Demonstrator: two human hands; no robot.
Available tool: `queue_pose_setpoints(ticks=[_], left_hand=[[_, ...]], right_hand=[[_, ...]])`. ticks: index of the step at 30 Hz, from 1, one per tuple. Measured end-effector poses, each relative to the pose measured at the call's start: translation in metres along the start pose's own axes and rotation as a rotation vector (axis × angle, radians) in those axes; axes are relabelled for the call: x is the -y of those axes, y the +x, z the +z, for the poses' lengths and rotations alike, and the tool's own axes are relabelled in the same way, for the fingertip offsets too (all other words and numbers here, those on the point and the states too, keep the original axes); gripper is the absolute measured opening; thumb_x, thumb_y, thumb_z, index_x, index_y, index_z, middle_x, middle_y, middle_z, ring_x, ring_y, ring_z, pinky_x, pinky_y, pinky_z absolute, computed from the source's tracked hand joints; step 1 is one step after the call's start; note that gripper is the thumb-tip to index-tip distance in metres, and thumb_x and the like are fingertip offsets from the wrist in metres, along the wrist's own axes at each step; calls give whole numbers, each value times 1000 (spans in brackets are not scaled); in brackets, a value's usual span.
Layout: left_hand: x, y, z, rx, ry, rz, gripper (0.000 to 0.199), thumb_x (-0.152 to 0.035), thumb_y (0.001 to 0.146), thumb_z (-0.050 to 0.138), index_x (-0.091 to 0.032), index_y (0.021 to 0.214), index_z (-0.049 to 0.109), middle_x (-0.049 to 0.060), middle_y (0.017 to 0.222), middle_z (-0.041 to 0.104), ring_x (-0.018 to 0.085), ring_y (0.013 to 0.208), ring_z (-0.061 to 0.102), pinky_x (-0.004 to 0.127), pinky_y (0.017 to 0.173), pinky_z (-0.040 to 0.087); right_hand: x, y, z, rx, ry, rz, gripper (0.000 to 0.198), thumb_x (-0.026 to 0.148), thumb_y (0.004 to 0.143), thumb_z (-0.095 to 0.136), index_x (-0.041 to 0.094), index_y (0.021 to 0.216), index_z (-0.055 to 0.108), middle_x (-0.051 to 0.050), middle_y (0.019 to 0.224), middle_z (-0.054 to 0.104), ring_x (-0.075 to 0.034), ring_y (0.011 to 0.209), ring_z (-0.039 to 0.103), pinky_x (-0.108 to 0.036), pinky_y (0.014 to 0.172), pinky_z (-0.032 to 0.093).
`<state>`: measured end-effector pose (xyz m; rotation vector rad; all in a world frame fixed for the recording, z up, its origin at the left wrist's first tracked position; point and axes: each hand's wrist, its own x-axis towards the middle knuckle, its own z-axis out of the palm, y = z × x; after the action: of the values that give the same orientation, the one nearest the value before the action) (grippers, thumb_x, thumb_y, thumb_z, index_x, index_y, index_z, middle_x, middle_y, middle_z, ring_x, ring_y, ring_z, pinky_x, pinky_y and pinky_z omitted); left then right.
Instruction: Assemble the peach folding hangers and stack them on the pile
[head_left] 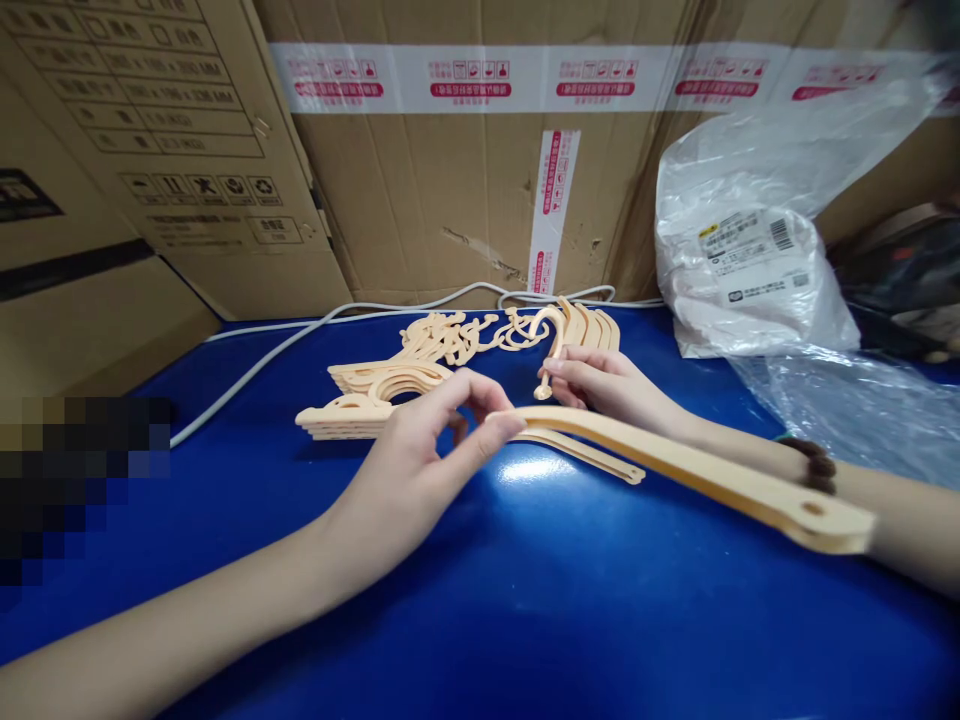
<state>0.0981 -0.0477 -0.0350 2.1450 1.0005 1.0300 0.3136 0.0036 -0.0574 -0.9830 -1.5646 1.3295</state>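
My left hand pinches one end of a pale, curved hanger arm between thumb and fingers. The arm slants down to the right, crosses in front of my right forearm and has a hole near its far end. In my right hand is a pale hanger hook, gripped by its shank with the curve upward. Hook and arm are apart. Behind my left hand lies a stack of flat hanger pieces, partly hidden. More thin curved pieces rest on the table beneath the held arm.
Loose hooks are heaped at the back of the blue table, beside a row of curved arms. A white cable runs behind them. Cardboard boxes wall off the back. Plastic bags sit at the right.
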Motion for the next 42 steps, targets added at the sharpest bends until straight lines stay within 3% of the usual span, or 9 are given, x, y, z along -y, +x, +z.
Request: queue_pose_setpoints(ticks=[5,12,17,22,24,27,29,35,42], left_hand=[[-5,7,-6,-41,-515,-181,13,-31,91,62,-19,87,61,-4,83,57,7,70,55,17,69,45],[-9,12,-9,-53,-616,-275,11,-25,90,61,-15,95,63,1,87,60,9,71,56,20,69,52],[-8,12,-10,-8,-431,-201,15,-27,95,51,-16,94,61,5,93,65,14,78,61,29,73,55],[-8,2,-4,80,-151,-59,28,-33,101,38,-19,85,55,-1,68,60,10,61,57,23,60,50],[-8,-4,0,86,126,95,31,-32,103,33,-20,83,53,-4,62,57,9,53,52,21,52,43],[-7,-12,5,34,624,482,33,-30,102,34,-19,82,57,-3,61,60,11,52,55,24,47,37],[-8,-14,6,1,797,604,33,-29,100,37,-18,78,58,-1,61,60,13,52,55,26,47,36],[-3,-8,4,-9,881,591,28,-18,95,36,-15,79,58,2,66,61,16,58,56,28,55,42],[6,-9,4,-65,888,564,31,-30,102,39,-16,84,61,-2,64,63,12,54,57,25,54,38]], right_hand=[[0,1,-1,2,6,-7,28,45,80,64,19,71,56,5,55,50,-8,51,40,-24,50,32],[9,-3,1,13,-19,17,29,44,79,66,19,69,54,5,56,49,-8,52,40,-24,52,34],[5,-3,1,3,-17,-11,29,39,84,62,18,66,55,4,57,48,-8,53,39,-25,53,32],[5,-4,3,58,-20,-32,25,39,84,64,17,72,59,4,62,53,-8,55,44,-24,55,35],[6,-5,4,104,-17,-39,23,38,84,65,17,74,61,3,66,57,-9,59,48,-24,59,39],[6,-5,4,128,16,-41,20,35,84,66,16,78,63,2,72,62,-9,62,52,-24,63,42],[5,-5,3,128,37,-41,18,34,83,67,17,79,62,2,72,62,-8,62,52,-24,63,43],[4,-6,3,123,141,7,20,25,76,74,18,83,58,3,71,64,-8,59,55,-23,60,48],[1,-3,-5,161,382,117,32,14,73,75,21,95,53,2,83,69,-11,72,65,-24,68,54]])
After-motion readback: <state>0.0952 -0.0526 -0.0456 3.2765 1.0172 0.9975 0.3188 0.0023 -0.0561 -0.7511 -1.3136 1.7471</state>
